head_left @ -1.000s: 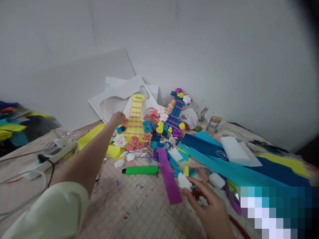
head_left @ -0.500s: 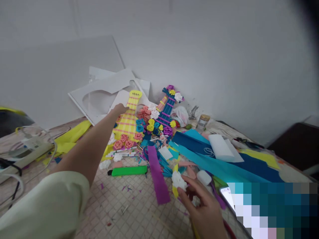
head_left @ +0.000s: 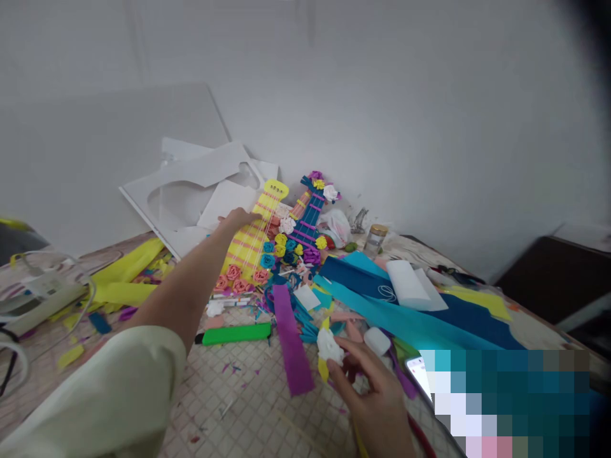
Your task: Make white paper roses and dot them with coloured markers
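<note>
One guitar (head_left: 250,245) edge gripped, left hand (head_left: 238,220) | flower (head_left: 328,346) pinched, right hand (head_left: 376,389) | tabletop (head_left: 248,427) between arms

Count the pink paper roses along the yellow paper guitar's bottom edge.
4 visible: left rose, upper-middle rose, lower-middle rose, right rose. Left forearm may hide more.
</note>
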A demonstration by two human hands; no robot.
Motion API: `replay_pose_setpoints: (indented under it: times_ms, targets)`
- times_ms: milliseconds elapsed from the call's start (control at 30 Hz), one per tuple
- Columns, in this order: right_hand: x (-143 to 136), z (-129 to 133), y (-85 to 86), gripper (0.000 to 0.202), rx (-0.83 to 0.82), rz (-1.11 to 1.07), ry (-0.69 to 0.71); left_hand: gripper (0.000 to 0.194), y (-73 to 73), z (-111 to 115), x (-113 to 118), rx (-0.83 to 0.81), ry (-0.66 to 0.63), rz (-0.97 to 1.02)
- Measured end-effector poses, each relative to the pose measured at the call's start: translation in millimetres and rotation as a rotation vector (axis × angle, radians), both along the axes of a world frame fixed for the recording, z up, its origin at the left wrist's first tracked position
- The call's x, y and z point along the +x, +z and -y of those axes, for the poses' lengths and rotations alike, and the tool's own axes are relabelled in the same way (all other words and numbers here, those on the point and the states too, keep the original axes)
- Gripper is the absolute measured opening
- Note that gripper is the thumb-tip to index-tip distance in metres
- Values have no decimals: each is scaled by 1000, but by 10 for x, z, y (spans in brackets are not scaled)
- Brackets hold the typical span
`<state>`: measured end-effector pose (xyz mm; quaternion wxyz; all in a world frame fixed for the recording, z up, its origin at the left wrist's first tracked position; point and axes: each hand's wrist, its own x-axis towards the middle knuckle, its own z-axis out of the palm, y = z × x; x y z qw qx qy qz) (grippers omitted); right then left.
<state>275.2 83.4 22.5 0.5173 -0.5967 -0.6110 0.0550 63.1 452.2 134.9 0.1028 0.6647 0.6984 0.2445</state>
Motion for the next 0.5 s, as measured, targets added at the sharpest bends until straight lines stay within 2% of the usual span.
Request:
replay_pose_setpoints:
  times_ms: [167,267,367,500]
  targets:
    - [-14,14,19,23,-20,-58,4,34,91,226,266,-37,-82,-56]
    - [-3,1,34,24,-6,-79,-4,33,244,394,389,-21,-134,-69]
    - [18,-22,45,24,34,-127,-13,30,533,571,413,24,-168,-66]
    - [58,-23,72,27,8,-251,-28,31,1102,891,280,126,-271,-27]
